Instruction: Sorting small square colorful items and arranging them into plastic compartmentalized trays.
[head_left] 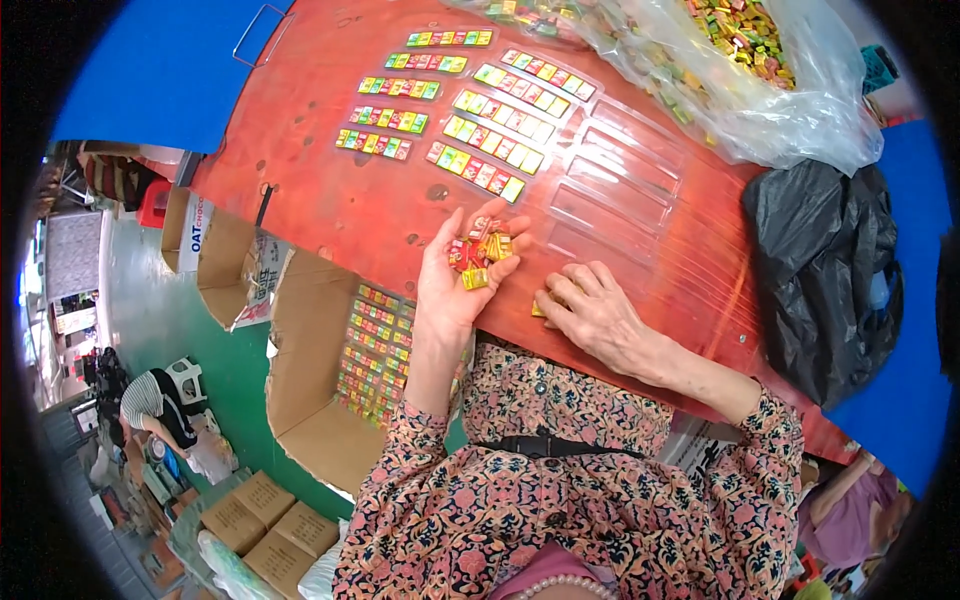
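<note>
Your red table (300, 130) fills the upper middle of the frame, and below its edge, left of centre, stands an open box (300, 400) with rows of packed sweets (370, 350), partly covered by your left forearm. The clear bag (820, 110) of loose sweets sprawls over the upper right, and the black bag (825, 270) slumps beneath it, so the two crowd the right side of the table. Clear trays (610, 190) lie right of centre, between the bags and the filled strips (390, 120), which form two slanting columns at upper centre. Your left hand (445, 298) is palm up in the middle, cupped under several red and yellow pieces (497, 247). Just to its right, your right hand (610, 325) curls palm down at a yellow piece (538, 310); you cannot tell whether it grips it.
</note>
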